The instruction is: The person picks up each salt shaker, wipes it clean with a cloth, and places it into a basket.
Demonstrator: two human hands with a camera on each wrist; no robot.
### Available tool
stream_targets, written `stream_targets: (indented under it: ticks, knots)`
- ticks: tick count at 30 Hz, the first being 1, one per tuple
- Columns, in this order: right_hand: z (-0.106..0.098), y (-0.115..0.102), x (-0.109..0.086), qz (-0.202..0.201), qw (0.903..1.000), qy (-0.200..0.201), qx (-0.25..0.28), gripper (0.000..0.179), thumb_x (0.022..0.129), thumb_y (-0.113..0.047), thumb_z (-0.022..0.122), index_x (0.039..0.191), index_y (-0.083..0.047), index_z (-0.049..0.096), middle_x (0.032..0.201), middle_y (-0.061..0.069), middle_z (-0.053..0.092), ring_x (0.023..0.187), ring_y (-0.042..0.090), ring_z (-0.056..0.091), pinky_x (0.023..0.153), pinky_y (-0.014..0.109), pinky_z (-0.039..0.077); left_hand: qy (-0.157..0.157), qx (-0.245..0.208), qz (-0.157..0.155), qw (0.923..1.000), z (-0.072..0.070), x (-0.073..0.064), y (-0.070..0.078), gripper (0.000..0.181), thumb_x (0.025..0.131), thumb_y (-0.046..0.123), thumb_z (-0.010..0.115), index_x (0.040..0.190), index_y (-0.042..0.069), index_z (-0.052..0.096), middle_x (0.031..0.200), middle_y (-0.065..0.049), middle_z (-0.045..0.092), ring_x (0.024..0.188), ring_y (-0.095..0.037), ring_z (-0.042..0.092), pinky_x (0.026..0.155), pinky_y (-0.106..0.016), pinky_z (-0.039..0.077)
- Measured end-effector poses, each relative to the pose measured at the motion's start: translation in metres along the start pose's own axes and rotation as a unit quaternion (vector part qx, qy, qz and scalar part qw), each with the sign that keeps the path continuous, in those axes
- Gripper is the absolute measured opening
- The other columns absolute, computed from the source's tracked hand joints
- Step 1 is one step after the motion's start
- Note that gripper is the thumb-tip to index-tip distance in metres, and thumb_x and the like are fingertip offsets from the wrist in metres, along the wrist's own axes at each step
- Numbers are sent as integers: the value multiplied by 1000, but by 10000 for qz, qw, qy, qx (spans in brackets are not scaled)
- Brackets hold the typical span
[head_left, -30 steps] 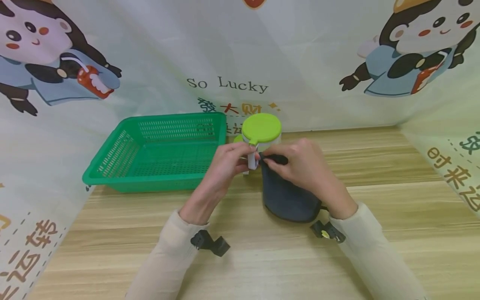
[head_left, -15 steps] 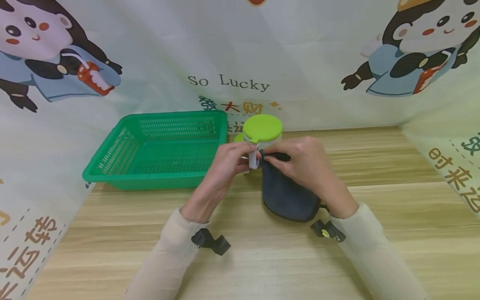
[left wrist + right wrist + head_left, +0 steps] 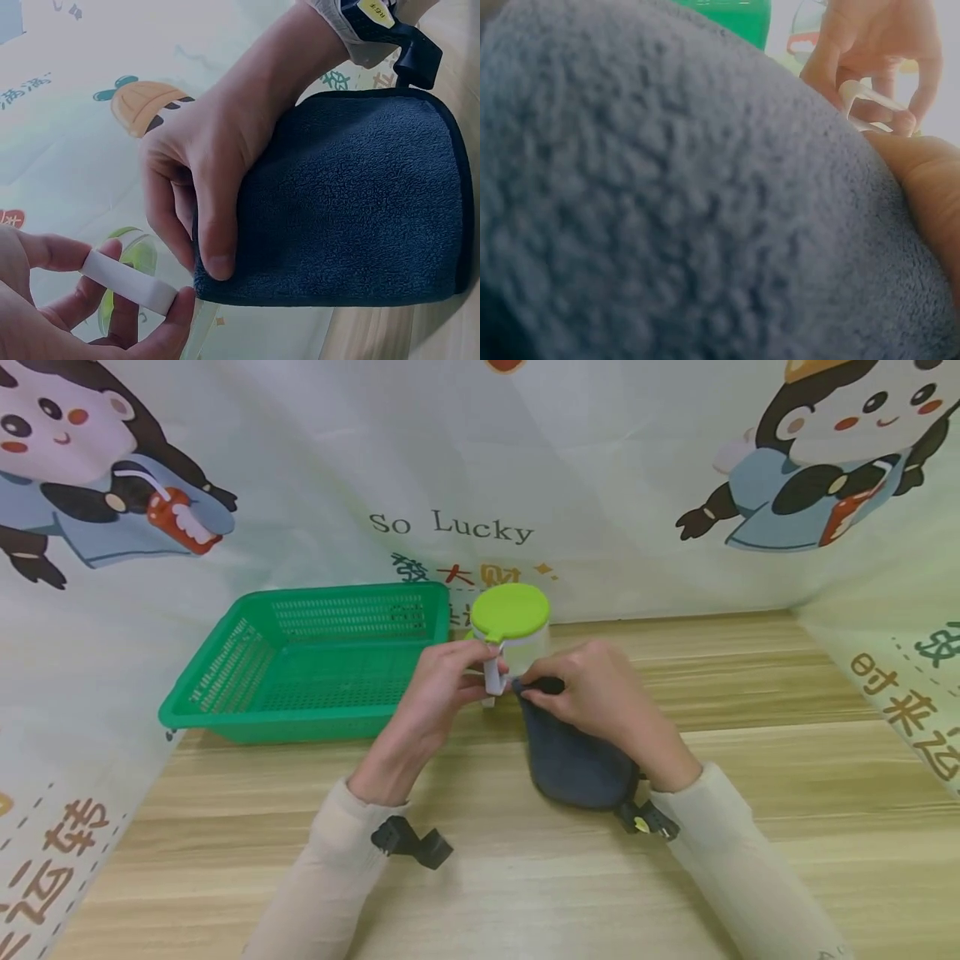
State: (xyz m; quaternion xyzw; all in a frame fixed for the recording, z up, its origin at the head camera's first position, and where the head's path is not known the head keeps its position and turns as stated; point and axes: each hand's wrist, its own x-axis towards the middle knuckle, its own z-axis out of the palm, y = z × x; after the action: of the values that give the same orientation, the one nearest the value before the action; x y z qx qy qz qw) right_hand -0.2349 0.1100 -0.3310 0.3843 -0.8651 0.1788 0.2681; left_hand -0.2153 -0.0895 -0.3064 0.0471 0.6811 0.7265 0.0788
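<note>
A lidded jar (image 3: 525, 652) with a lime-green lid (image 3: 511, 612) stands in the middle, toward the back of the table. My left hand (image 3: 438, 689) holds its white handle (image 3: 131, 281) between thumb and fingers. A dark blue fleecy cloth (image 3: 577, 760) hangs from my right hand (image 3: 600, 689), which pinches its top corner between thumb and fingers. That corner is right at the handle, beside my left thumb tip in the left wrist view. In the right wrist view the cloth fills most of the picture and hides part of both hands.
A green plastic basket (image 3: 300, 724) with perforated walls stands left of the jar. Behind the wood-grain table (image 3: 750, 860) hangs a printed backdrop (image 3: 615, 477). A small lime-green piece shows behind the jar's left side.
The jar has shifted slightly left, and both hands have moved with it. The cloth's pinched corner is now a little lower against the handle. Both holds stay the same.
</note>
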Motion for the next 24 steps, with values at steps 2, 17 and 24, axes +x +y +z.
stream_targets:
  ticks: [2,17,24]
  knots:
    - [0,-1,0,-3,10000,42,9,11,78,-27,79,87,-21,78,73,-7,73,49,4,50,48,27,37,16,54,27,10000,-1,0,0,28,95,20,55,101,-5,66,87,-6,64,82,-29,67,76,-31,57]
    - [-14,-8,1,1,9934,1150,-3,16,83,-27,76,95,-16,77,85,0,76,63,14,69,51,29,48,36,378,38,9993,2,3,-5,25,92,23,58,86,2,70,87,-6,65,92,-37,64,76,-33,57]
    - [-13,-6,0,-48,9973,705,-176,13,81,-27,77,91,-18,76,80,-4,75,59,13,66,50,30,45,60,334,82,9994,3,4,-7,26,92,22,58,82,1,68,86,-7,63,83,-28,66,76,-33,58]
